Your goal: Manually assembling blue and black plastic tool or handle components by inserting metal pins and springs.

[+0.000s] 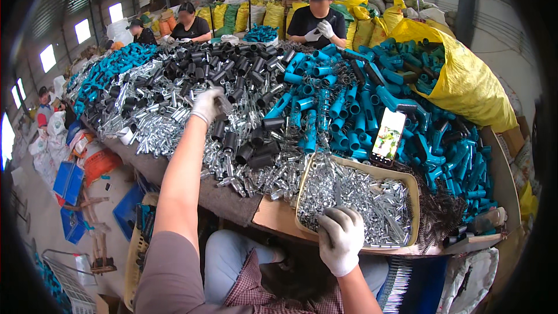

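Note:
My left hand (207, 106), in a white glove, reaches out over the heap with its fingers curled. A dark grey cylindrical piece (223, 104) shows at its fingertips, blurred. Around it lie black sleeves (230, 141) and shiny metal tubes (168, 110). Close to my body, my gloved right hand (341, 241) is closed at the near rim of a cream tray (416, 209). Small metal parts (372, 200) fill that tray. A thin grey strip (338, 193) stands up just beyond the right fingers; whether they grip it is hidden.
Teal handle-shaped parts (357, 107) pile up on the right, partly spilling from a yellow sack (471, 81). A phone (388, 135) leans beyond the tray. Dark springs (433, 215) lie at its right. Across the table works a person in a black cap (319, 20); others sit farther left.

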Tool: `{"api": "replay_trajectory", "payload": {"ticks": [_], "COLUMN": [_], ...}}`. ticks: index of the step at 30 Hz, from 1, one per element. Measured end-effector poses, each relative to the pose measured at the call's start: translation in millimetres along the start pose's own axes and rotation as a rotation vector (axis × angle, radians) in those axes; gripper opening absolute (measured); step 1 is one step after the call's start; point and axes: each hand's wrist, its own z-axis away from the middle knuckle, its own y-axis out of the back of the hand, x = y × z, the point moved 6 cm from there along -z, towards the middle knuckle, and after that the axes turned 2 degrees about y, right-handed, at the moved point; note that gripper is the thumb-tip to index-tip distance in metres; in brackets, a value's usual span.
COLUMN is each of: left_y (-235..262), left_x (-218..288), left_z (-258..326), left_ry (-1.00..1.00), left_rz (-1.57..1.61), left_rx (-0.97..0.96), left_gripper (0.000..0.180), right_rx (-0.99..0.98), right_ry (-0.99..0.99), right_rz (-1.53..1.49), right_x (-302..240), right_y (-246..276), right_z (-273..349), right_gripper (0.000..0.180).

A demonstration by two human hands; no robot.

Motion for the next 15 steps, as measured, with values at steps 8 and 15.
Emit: {"api": "replay_trajectory", "payload": {"ticks": [8,15], "left_y": [64,84], "left_x": [45,20], "left_z": [5,-16], "left_ry": [-0.193,0.167], "left_rz": [-1.112,-1.602], "left_rx": [0.395,0.203], "left_gripper": [0.039,0.065], "right_rx": [-0.027,-0.058], "right_ry": [-0.006,0.024], "right_rz": [0.042,0.078], "right_x": [0,-2], "right_y": [2,-5], "right_z": [-1,-3], "right_gripper": [0.033,0.031]}}
